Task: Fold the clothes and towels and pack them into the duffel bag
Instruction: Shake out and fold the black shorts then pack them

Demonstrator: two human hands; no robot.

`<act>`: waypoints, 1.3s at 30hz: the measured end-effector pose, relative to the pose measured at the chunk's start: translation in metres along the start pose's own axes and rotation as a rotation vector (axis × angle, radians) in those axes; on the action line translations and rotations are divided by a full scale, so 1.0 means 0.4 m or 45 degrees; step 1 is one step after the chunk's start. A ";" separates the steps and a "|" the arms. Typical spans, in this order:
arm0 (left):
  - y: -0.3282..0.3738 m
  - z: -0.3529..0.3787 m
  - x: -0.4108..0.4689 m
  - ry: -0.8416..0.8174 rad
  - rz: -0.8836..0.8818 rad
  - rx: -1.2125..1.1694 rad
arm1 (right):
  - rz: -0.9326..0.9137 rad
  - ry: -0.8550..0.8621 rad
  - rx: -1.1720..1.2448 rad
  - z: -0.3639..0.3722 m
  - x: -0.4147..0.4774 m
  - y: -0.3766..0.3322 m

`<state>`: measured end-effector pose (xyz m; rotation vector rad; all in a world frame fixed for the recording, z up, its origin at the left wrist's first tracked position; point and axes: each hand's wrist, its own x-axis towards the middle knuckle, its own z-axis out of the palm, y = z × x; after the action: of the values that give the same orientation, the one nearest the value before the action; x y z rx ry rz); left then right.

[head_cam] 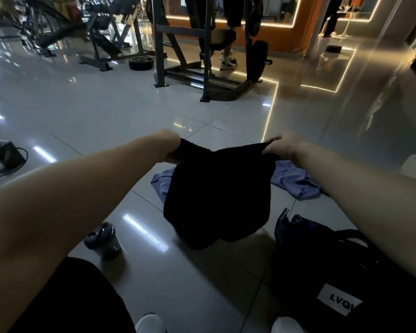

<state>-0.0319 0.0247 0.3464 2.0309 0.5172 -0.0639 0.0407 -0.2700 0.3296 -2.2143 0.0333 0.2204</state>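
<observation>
A glossy grey tiled floor (106,111) in a dim gym fills the view, with strip lights mirrored in it. Everything below is placed from the black cloth (216,195), which hangs in the air at the middle of the view.

The left hand (172,149) grips the cloth's upper left corner, fingers curled round the bunched edge. The right hand (277,146) pinches the upper right corner between fingers and thumb. Between the two hands the top edge sags slightly, and the rest drops straight down. Its lower edge is close to the tiles; whether it touches them cannot be told.

Behind the cloth, a light blue garment (296,181) lies crumpled on the floor, showing past both of the cloth's sides, more of it on the right. To the lower right of the cloth sits the dark duffel bag (322,260), its top gaping and a white label (338,301) with black letters on its near side; the right forearm passes over it. To the lower left of the cloth a dark shaker bottle (105,241) stands on the tiles.

Far left of the cloth, a small dark box (6,153) lies with a cable trailing from it. Well beyond the cloth stands a grey steel machine frame (178,32), with a weight plate (141,62) flat on the floor to the frame's left.
</observation>
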 end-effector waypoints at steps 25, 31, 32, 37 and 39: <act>-0.047 -0.063 0.062 -0.443 0.565 0.573 | -0.380 0.182 -0.239 0.007 -0.013 0.041; -0.061 -0.029 0.033 -0.330 0.629 0.392 | -0.605 0.050 -0.227 0.013 -0.018 0.049; -0.060 -0.026 0.028 -0.310 0.680 0.430 | -0.643 0.004 -0.284 0.009 -0.020 0.052; -0.078 -0.038 0.006 -0.416 0.751 0.631 | -0.906 -0.043 -0.721 0.005 -0.031 0.103; -0.095 -0.041 0.003 -0.383 0.802 0.880 | -0.975 -0.049 -0.806 0.016 -0.046 0.117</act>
<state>-0.0484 0.0546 0.3231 2.7016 -0.4087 -0.1805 0.0169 -0.2943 0.2920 -2.6477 -1.0078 -0.1831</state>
